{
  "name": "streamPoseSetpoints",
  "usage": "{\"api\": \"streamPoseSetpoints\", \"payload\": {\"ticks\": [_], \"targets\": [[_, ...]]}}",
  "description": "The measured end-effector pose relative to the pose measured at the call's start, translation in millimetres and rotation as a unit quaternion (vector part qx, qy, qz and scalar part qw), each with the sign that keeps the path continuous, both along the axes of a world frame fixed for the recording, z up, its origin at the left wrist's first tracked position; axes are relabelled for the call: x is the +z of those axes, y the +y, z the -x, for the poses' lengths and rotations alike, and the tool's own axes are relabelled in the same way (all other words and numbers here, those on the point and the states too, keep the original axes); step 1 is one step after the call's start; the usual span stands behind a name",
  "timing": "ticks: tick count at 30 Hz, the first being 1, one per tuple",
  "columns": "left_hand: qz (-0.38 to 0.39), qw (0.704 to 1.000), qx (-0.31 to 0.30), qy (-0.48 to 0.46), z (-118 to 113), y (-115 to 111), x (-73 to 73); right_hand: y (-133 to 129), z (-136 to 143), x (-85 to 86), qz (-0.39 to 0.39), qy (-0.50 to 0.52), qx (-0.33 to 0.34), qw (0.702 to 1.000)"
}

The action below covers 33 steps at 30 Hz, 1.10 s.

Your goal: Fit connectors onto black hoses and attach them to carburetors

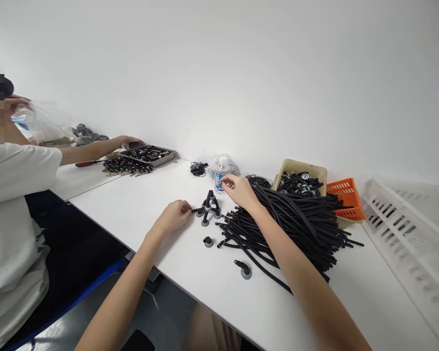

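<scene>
My left hand (173,214) is closed on the white table, its fingertips pinching the end of a short black fitting (196,210). That fitting reaches toward a small cluster of black elbow fittings with grey round bases (208,208). My right hand (239,190) is raised beside a clear water bottle (223,168) with a blue label. Its thumb and forefinger are pinched together; whatever may be between them is too small to make out. Two more fittings lie apart on the table, one upper fitting (208,242) and one lower fitting (245,270).
A large pile of black hoses (292,219) lies under my right forearm. Behind it stand a beige bin (322,171) of black parts and an orange basket (354,195). A white crate (406,229) is at right. At left, a co-worker's arm (91,150) reaches to a metal tray (170,157).
</scene>
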<state>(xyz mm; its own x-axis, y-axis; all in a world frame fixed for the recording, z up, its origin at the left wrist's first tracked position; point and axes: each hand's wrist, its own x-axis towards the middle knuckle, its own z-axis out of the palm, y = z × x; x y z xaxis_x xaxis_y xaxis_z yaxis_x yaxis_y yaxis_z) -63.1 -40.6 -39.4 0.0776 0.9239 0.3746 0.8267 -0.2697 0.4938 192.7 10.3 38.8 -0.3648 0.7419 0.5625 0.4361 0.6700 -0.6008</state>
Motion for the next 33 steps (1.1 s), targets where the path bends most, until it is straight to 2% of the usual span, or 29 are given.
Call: {"api": "streamPoseSetpoints", "payload": {"ticks": [5, 10, 12, 14, 17, 18, 21, 23, 25, 29, 31, 33], "targets": [[-0.011, 1.0, 0.001, 0.021, 2.0, 1.6, -4.8, -2.2, -0.8, 2.7, -0.005, 0.0, -0.006, 1.0], [-0.079, 0.992, 0.103, 0.001, 12.1, -7.9, -1.6, -10.3, 0.9, 10.8, -0.002, -0.002, 0.005, 1.0], [-0.121, 0.984, 0.128, -0.006, 16.6, -16.2, 4.1, -20.4, 2.3, 18.8, 0.004, -0.022, 0.035, 0.999], [-0.148, 0.981, 0.123, -0.013, 18.7, -26.4, 10.2, -34.6, 4.9, 27.2, 0.028, -0.075, 0.104, 0.991], [-0.152, 0.986, 0.068, -0.012, 15.4, -43.8, 16.1, -57.6, 11.9, 34.0, 0.102, -0.22, 0.238, 0.941], [-0.144, 0.988, 0.045, -0.009, 12.5, -49.9, 16.8, -63.8, 14.9, 34.0, 0.123, -0.271, 0.259, 0.919], [-0.092, 0.996, -0.013, -0.003, 1.2, -67.4, 16.3, -73.5, 23.1, 29.8, 0.158, -0.391, 0.265, 0.867], [-0.061, 0.997, -0.041, -0.01, -6.9, -77.0, 15.5, -72.1, 25.2, 26.9, 0.171, -0.416, 0.261, 0.854], [-0.054, 0.996, -0.067, -0.018, -14.3, -84.1, 15.3, -67.1, 23.0, 26.6, 0.171, -0.396, 0.261, 0.864], [-0.054, 0.989, -0.134, -0.02, -27.3, -91.1, 17.4, -56.9, 8.9, 32.8, 0.147, -0.297, 0.266, 0.905], [-0.041, 0.986, -0.162, -0.026, -32.9, -92.4, 19.0, -53.2, 2.2, 35.2, 0.137, -0.242, 0.234, 0.932], [-0.023, 0.983, -0.178, -0.046, -36.5, -92.2, 20.5, -48.9, -1.0, 34.2, 0.116, -0.184, 0.175, 0.96]]}}
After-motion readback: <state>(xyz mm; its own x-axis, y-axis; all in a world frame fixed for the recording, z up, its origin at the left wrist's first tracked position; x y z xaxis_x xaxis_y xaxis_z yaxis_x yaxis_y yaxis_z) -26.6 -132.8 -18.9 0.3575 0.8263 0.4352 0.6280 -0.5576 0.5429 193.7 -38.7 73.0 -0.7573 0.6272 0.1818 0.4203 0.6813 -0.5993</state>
